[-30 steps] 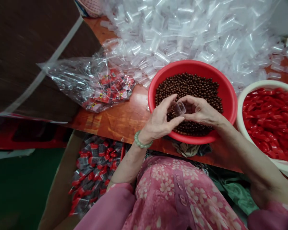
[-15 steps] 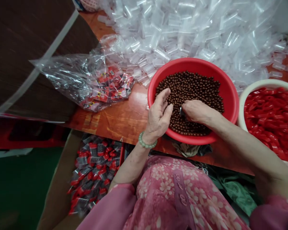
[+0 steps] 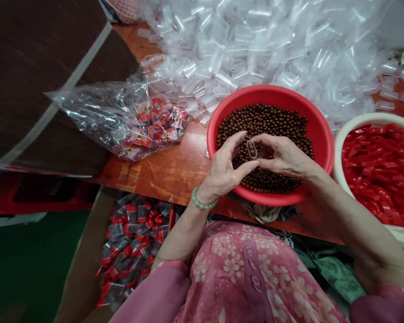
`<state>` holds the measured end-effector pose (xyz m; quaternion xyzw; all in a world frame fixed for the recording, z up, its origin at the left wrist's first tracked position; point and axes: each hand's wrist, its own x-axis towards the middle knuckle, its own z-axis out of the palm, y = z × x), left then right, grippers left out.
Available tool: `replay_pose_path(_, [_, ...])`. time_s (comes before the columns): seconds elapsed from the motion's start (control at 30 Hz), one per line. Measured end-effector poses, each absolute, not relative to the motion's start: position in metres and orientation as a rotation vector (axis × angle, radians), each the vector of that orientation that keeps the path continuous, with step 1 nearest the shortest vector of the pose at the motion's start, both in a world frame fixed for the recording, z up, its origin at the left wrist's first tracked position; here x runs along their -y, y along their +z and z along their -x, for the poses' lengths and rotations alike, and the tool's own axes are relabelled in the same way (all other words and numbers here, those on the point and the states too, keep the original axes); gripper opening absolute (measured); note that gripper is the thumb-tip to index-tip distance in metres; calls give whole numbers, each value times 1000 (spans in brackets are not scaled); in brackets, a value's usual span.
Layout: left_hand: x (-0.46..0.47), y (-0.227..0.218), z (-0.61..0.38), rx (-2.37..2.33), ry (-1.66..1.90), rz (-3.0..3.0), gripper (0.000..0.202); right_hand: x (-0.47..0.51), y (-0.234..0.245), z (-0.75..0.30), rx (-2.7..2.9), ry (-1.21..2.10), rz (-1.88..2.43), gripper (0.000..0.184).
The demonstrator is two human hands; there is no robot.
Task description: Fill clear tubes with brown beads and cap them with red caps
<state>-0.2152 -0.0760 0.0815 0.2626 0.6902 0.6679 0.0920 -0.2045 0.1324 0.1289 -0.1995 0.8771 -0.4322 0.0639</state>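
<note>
A red basin full of small brown beads stands on the wooden table. Over its near side my right hand pinches a small clear plastic vial with brown beads showing in its mouth. My left hand curves beside the vial, thumb and forefinger touching it. A green bead bracelet circles my left wrist.
A big heap of empty clear vials covers the table's far side. A white basin of red caps stands at right. A clear bag with red packets lies at left. Below the table a cardboard box holds red-capped filled vials.
Half a second ago my right hand dug the vial down into the beads; now it is lifted, with beads inside, and both hands meet around it again.
</note>
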Motion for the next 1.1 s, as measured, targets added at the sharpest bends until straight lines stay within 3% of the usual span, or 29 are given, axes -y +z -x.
replay_pose_path(0.23, [69, 91, 211, -2202, 1839, -903, 65, -126, 132, 189, -2532, -1672, 619, 33])
replay_pose_path(0.53, [72, 93, 211, -2079, 1880, -821, 58, -119, 134, 182, -2760, -1437, 595, 14])
replay_pose_path(0.8, [73, 102, 214, -1902, 1838, -819, 53, -128, 161, 170, -2893, -1321, 483, 22])
replay_pose_path(1.1, [78, 110, 219, -1775, 1693, -1020, 46, -132, 176, 175, -2652, -1278, 572, 16])
